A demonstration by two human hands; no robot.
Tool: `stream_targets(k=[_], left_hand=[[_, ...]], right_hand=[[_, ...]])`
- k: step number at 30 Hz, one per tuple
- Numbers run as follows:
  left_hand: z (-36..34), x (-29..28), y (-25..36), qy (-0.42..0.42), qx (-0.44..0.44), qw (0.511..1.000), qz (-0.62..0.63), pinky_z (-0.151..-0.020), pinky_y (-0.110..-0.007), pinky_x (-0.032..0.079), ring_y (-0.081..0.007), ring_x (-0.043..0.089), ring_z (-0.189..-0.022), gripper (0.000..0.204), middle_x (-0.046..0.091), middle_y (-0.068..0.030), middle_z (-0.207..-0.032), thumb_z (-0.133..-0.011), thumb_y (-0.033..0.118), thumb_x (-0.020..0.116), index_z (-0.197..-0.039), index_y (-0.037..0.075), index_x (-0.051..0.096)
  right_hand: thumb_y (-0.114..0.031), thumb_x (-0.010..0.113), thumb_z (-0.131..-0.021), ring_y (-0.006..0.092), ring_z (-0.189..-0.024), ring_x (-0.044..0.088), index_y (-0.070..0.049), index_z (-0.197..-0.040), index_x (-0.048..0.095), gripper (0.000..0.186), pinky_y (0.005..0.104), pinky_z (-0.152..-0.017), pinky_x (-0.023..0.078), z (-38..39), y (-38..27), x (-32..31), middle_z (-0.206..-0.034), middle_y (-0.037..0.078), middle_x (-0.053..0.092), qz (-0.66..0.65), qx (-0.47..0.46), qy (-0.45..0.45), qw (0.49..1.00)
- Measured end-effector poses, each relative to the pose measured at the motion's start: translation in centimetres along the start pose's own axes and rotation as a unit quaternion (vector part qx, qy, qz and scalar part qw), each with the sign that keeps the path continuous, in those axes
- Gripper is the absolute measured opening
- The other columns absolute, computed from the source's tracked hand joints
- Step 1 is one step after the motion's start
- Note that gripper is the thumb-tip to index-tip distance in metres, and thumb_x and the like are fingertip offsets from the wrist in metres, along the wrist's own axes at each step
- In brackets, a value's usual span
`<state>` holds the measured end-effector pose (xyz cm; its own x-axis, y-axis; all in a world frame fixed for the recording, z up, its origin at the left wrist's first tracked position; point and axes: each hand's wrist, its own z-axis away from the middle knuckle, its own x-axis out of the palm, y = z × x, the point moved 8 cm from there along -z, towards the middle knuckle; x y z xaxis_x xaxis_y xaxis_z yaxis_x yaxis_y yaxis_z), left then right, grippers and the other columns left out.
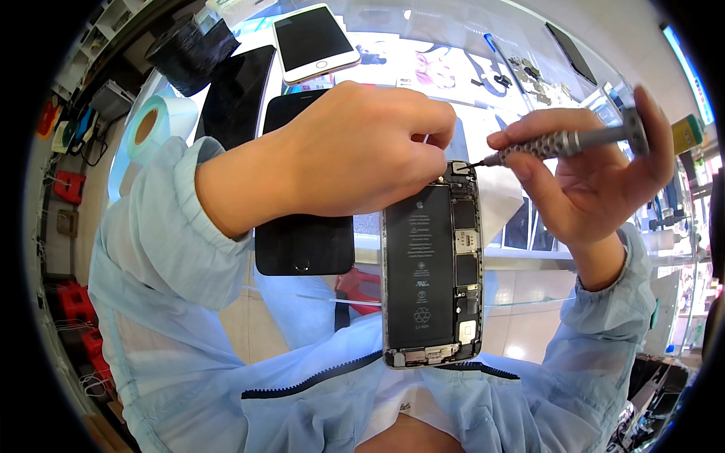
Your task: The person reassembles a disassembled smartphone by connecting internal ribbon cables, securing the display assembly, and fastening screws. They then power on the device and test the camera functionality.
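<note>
An opened smartphone (420, 264), its black battery and circuit boards bare, extends past the near edge of the table. Over its upper left corner my left hand (347, 147) is closed, thumb on the near side and bent index finger beyond the top edge. The fingertips are partly hidden. My right hand (596, 174) grips a grey screwdriver (555, 145) with a knurled handle between thumb and fingers. Its thin dark tip reaches the phone's upper right corner. A dark-screened phone (306, 245) lies partly under my left hand and wrist.
Farther back are a white phone (313, 41), a black panel (238, 98), a pale blue tape roll (151, 124) and a crumpled black bundle (189, 53). Small metal parts (532, 72) and a dark flat phone-shaped piece (570, 53) lie at the back right. A red stool (356, 291) shows below.
</note>
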<state>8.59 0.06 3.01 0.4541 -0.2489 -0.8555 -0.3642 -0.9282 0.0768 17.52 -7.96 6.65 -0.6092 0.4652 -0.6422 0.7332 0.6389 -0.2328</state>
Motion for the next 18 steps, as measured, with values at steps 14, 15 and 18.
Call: stream_targets(k=[14, 15, 18], left_hand=[[0.8, 0.7, -0.5, 0.005, -0.025, 1.0, -0.013, -0.059, -0.033, 0.048, -0.0236, 0.059, -0.07, 0.012, 0.058, -0.0024, -0.079, -0.068, 0.009, 0.069, -0.071, 0.006, 0.058], [0.8, 0.8, -0.6, 0.008, -0.025, 0.999, -0.019, -0.059, -0.033, 0.047, -0.0234, 0.059, -0.07, 0.011, 0.057, -0.0022, -0.077, -0.068, 0.01, 0.068, -0.07, 0.007, 0.057], [0.7, 0.7, -0.7, 0.007, -0.024, 0.999, -0.019, -0.057, -0.034, 0.047, -0.0232, 0.058, -0.068, 0.012, 0.055, -0.0022, -0.073, -0.069, 0.012, 0.067, -0.067, 0.007, 0.056]], right_hand=[[-0.016, 0.057, -0.078, 0.0293, -0.072, 0.067, -0.005, -0.128, 0.016, 0.066, 0.0314, -0.062, 0.056, 1.4, -1.4, 1.6, -0.093, 0.028, 0.061, -0.001, -0.01, -0.111, 0.994], [-0.018, 0.056, -0.078, 0.0293, -0.072, 0.067, -0.004, -0.128, 0.017, 0.065, 0.0314, -0.062, 0.056, 1.4, -1.5, 1.7, -0.093, 0.028, 0.061, -0.008, -0.009, -0.116, 0.993], [-0.024, 0.054, -0.078, 0.0292, -0.072, 0.066, -0.003, -0.126, 0.021, 0.063, 0.0313, -0.063, 0.056, 1.1, -1.6, 1.9, -0.094, 0.028, 0.061, -0.023, 0.0, -0.128, 0.991]])
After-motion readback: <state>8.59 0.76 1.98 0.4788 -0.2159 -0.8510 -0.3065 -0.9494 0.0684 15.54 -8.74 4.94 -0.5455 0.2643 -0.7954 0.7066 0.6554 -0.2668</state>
